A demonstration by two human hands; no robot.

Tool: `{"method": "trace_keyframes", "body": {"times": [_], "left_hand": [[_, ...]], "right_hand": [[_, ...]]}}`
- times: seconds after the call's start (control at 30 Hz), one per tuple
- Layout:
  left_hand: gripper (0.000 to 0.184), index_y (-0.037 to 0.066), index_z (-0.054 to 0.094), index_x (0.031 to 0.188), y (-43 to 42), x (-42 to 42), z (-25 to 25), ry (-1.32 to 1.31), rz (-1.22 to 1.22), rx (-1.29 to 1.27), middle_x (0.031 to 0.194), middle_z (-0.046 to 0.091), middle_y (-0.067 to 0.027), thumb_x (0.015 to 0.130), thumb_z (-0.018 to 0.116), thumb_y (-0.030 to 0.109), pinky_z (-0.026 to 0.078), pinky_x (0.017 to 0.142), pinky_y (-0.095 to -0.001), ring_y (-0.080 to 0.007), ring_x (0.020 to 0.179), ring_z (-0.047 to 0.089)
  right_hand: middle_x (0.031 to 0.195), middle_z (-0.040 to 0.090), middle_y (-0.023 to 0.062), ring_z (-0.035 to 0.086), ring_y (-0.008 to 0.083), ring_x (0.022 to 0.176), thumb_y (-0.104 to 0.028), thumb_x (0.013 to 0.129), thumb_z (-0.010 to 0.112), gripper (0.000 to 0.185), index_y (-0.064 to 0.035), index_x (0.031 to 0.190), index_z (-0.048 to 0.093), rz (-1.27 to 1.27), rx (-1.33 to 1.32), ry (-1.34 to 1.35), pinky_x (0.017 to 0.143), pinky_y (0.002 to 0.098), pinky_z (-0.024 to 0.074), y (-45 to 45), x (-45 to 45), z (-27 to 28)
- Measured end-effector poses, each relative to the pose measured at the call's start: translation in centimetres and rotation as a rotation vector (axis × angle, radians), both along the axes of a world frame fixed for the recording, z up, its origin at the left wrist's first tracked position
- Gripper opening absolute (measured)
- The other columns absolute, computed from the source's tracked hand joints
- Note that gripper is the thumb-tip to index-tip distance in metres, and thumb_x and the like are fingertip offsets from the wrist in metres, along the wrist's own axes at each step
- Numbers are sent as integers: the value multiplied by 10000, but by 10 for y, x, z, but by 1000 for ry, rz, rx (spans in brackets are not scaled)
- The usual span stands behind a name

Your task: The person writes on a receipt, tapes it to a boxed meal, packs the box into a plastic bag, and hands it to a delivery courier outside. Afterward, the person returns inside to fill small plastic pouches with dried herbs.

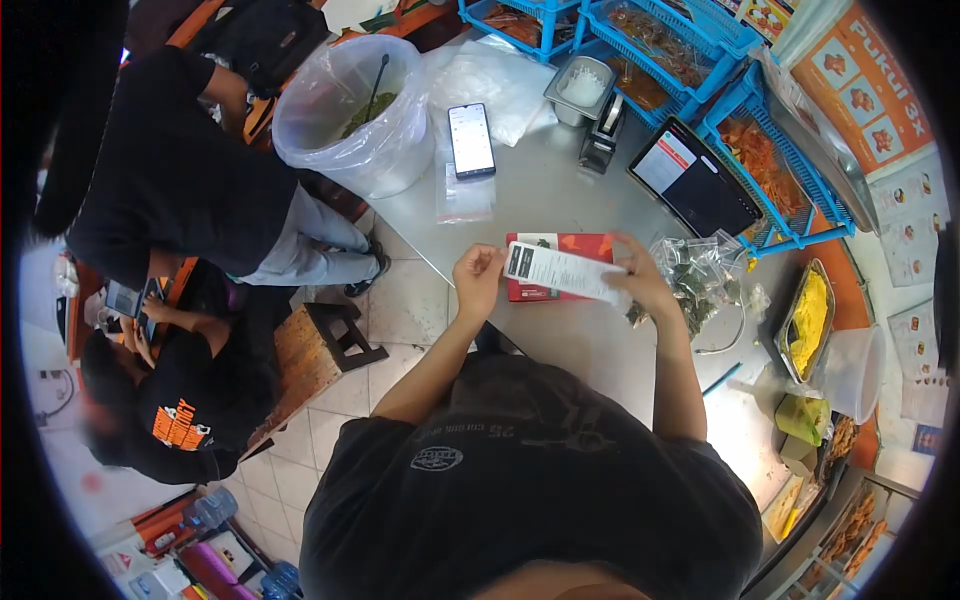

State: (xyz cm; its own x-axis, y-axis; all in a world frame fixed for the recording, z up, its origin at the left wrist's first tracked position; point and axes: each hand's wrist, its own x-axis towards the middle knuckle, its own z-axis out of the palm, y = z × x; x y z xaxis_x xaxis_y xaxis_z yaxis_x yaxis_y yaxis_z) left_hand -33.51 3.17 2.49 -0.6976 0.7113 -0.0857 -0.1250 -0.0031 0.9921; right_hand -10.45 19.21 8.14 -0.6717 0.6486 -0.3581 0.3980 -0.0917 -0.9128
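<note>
A white printed receipt (565, 272) is stretched between my two hands, over a red box (585, 245) on the metal table. My left hand (480, 281) pinches the receipt's left end, by its dark printed block. At the other end, my right hand (645, 282) has its fingers closed on the paper and is slightly blurred. Beside my right hand lie several see-through plastic bags (700, 275) with dark green contents. The box's lower part shows below the receipt, and its middle is covered by the paper.
A phone (472, 140) and a plastic-lined bucket (395, 160) stand on the metal table (545, 190) at the back left. A tape dispenser (601, 140), a tablet (694, 178) and blue baskets (745, 150) are at the back right. Two people in dark shirts are at left, near a wooden stool (318, 350).
</note>
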Motion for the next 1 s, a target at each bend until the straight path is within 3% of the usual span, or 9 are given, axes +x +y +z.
{"method": "trace_keyframes", "body": {"times": [0.07, 0.17, 0.27, 0.63, 0.77, 0.83, 0.93, 1.0], "left_hand": [[86, 35, 574, 821, 7, -2, -22, 37, 50, -9, 698, 574, 14, 884, 582, 93, 404, 553, -195, -49, 615, 514], [118, 33, 562, 823, 11, -5, -38, -29, 108, -36, 675, 548, 24, 901, 574, 120, 406, 561, -202, -53, 601, 492], [115, 33, 546, 845, 12, 0, -42, -121, 106, -28, 709, 543, 17, 910, 559, 127, 414, 590, -216, -61, 634, 492], [89, 25, 524, 870, 13, 7, -34, -164, 63, -73, 802, 543, -7, 914, 530, 102, 433, 681, -237, -77, 726, 500], [72, 28, 540, 885, 17, -12, -58, 199, 9, -192, 839, 578, -68, 836, 590, 47, 454, 701, -267, -153, 751, 559], [152, 32, 552, 908, 15, -31, -35, 483, -156, -370, 888, 599, -105, 779, 633, 28, 468, 718, -294, -205, 789, 594], [274, 42, 571, 971, 31, -28, 17, 817, -149, -242, 994, 601, -146, 718, 675, 49, 460, 809, -366, -275, 916, 594], [503, 65, 559, 1113, 52, -3, 49, 965, -607, 19, 1161, 535, -163, 661, 739, 193, 373, 932, -470, -333, 1089, 498]], "right_hand": [[828, 654, 88, 611, 161, 788, -3, 724, 685, 710, -38, 1347, 347, -105, 109, -15, 699, 274, 470, 17, 1, -18], [822, 639, 77, 584, 126, 734, -4, 750, 673, 640, -38, 1320, 385, -209, 252, 26, 652, 265, 454, 22, -4, -51], [786, 625, 60, 578, 128, 712, -10, 775, 663, 611, -41, 1317, 383, -242, 169, 155, 648, 256, 455, 22, 0, -73], [936, 650, 107, 597, 149, 868, -43, 850, 611, 572, -63, 1345, 326, -272, -74, 191, 773, 277, 470, 14, 10, -77], [956, 642, 113, 595, 155, 880, -62, 867, 594, 571, -82, 1361, 309, -303, -119, 249, 785, 274, 469, 9, 9, -83], [939, 638, 109, 591, 151, 863, -79, 867, 597, 586, -84, 1369, 297, -291, -161, 265, 768, 282, 473, 10, 11, -86], [967, 600, 90, 582, 151, 857, -62, 870, 586, 589, -126, 1377, 292, -347, -259, 323, 750, 272, 481, 7, 15, -98], [992, 574, 85, 576, 153, 859, -56, 862, 590, 598, -150, 1374, 297, -356, -295, 319, 731, 270, 489, 4, 17, -99]]}}
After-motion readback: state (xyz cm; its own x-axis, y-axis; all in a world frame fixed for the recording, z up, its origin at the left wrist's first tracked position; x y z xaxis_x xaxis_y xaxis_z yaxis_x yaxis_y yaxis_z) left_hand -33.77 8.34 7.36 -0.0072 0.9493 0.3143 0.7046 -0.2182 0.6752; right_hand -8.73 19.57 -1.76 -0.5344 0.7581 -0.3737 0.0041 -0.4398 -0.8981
